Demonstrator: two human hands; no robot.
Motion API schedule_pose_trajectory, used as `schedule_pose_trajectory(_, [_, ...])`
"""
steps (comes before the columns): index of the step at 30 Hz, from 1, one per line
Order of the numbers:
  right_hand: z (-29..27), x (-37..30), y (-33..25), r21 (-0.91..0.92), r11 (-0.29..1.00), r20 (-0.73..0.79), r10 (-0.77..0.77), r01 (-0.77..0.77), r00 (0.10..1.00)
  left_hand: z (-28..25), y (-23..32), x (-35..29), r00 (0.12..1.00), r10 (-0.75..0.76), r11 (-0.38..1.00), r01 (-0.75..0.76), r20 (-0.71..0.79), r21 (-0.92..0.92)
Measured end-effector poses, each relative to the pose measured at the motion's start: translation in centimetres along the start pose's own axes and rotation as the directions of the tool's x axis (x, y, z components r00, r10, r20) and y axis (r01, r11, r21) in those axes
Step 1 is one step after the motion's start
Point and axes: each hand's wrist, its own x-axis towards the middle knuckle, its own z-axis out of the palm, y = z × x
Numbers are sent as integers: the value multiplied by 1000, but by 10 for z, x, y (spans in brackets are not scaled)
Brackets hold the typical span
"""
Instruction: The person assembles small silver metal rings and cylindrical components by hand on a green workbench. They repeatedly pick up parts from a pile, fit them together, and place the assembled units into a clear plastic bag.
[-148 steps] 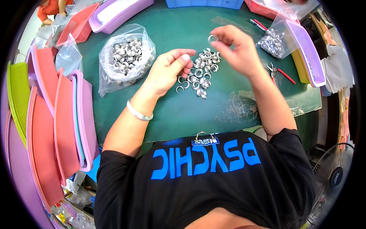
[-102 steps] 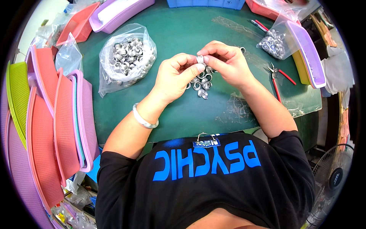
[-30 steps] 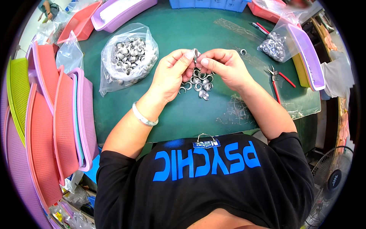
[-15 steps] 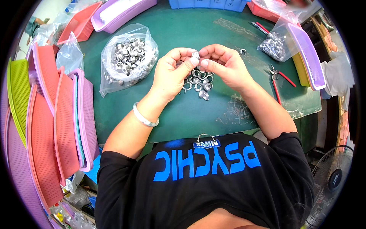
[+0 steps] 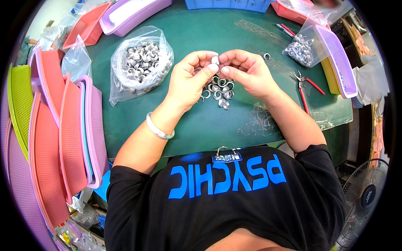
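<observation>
Between the fingertips of both hands is a silver-coloured ring with a ribbed band. My left hand pinches it with thumb and index finger. The closed fingertips of my right hand meet its other side, thumb and forefinger close together. Below them several similar rings lie in a loose pile on the green table, partly hidden by my hands. One single ring lies apart, beyond my right hand. Left of my left hand stands an open clear plastic bag full of rings.
Red-handled pliers lie open at the right, with another red-handled tool farther back. A smaller bag of rings leans by a purple basket. Stacked baskets crowd the left edge. A blue crate stands at the back.
The ring has turned slightly between my fingertips, and my fingers have shifted a little. The ring pile and the bags stay as they were.
</observation>
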Motion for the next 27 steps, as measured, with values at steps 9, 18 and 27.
schedule_pose_trajectory(9, [2,-2,-1,-76,995,4,-68,68,998,-13,-6,4,972,-197,933,225,125,-279])
schedule_pose_trajectory(18, [6,-2,-2,-100,987,-1,-129,128,992,-16,-5,5,954,-238,894,289,185,-342])
schedule_pose_trajectory(27, [-32,11,-7,-616,785,-176,-216,64,960,-17,-3,9,949,-277,873,313,148,-375])
